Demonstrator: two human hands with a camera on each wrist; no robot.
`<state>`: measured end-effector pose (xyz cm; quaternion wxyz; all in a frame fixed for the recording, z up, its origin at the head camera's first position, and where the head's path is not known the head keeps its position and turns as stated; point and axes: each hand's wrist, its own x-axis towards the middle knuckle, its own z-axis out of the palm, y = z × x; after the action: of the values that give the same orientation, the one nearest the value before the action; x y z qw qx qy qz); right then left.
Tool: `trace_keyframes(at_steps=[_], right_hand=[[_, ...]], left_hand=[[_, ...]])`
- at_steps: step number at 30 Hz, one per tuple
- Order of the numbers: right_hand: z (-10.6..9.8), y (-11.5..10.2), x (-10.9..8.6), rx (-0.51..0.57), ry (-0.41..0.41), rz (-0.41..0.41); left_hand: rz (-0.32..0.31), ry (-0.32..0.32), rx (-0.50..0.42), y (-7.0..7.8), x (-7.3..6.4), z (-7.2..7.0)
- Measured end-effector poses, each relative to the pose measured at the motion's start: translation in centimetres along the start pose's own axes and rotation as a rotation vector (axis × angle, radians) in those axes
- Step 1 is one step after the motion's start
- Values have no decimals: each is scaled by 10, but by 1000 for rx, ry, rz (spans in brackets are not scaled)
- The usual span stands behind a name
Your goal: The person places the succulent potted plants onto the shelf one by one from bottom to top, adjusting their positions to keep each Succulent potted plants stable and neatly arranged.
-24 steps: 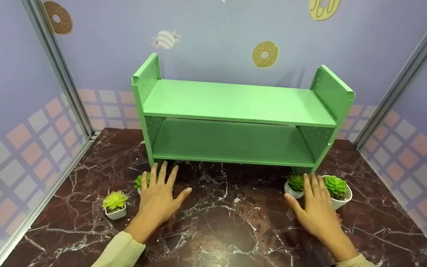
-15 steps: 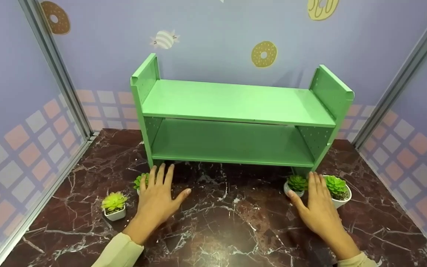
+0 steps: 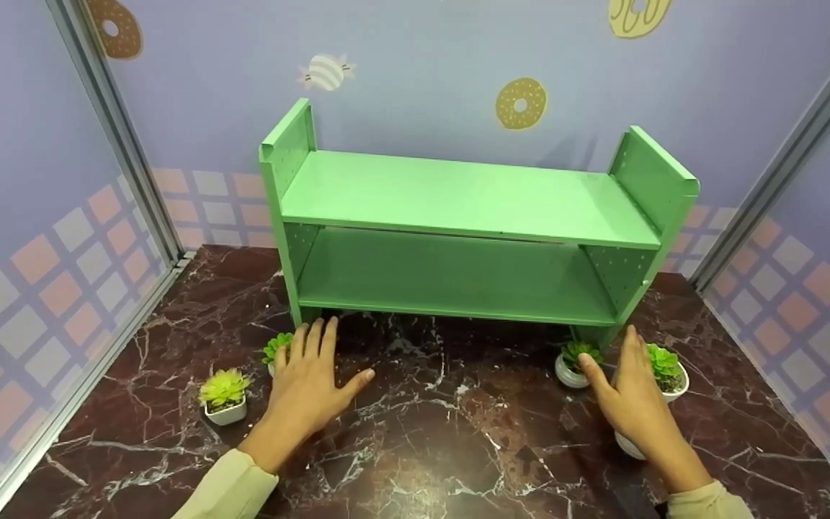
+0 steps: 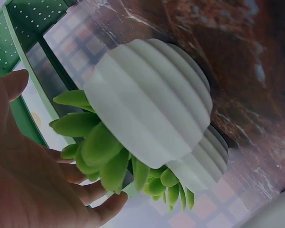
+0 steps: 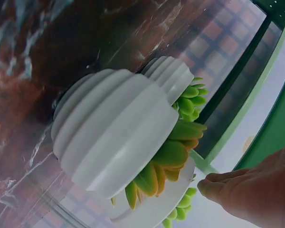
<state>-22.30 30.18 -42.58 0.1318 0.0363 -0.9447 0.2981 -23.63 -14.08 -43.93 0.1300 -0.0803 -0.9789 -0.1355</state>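
My left hand (image 3: 307, 389) hovers over the left part of the table with its fingers spread, holding nothing. It partly covers a green potted succulent (image 3: 277, 349). In the left wrist view, a white ribbed pot (image 4: 149, 99) with thick green leaves stands near my fingers, with a similar pot (image 4: 204, 164) behind it. My right hand (image 3: 638, 407) is turned edge-on, fingers straight, between a small potted succulent (image 3: 573, 366) and a larger one (image 3: 667, 371). Under its wrist shows part of a white pot (image 3: 630, 445); the right wrist view has a ribbed pot (image 5: 114, 130) with orange-tipped leaves.
A green two-tier shelf (image 3: 458, 194) stands at the back of the dark marbled table (image 3: 415, 440). A yellow-green succulent in a square white pot (image 3: 225, 412) sits at the left. Patterned walls (image 3: 415, 65) enclose the back and both sides.
My right hand has shifted right and rolled onto its edge, uncovering more of the small succulent and a white pot under the wrist. The left hand stays nearly still.
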Motion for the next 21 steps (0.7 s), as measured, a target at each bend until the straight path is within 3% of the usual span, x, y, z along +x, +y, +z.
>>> trace_keyframes(at_steps=[11,21], right_hand=[[-24,3,32,146,90,3],[-33,8,54,312,159,64]], left_hand=[[23,47,-57,-2,-1,-1],[14,53,-89,-6,-4,1]])
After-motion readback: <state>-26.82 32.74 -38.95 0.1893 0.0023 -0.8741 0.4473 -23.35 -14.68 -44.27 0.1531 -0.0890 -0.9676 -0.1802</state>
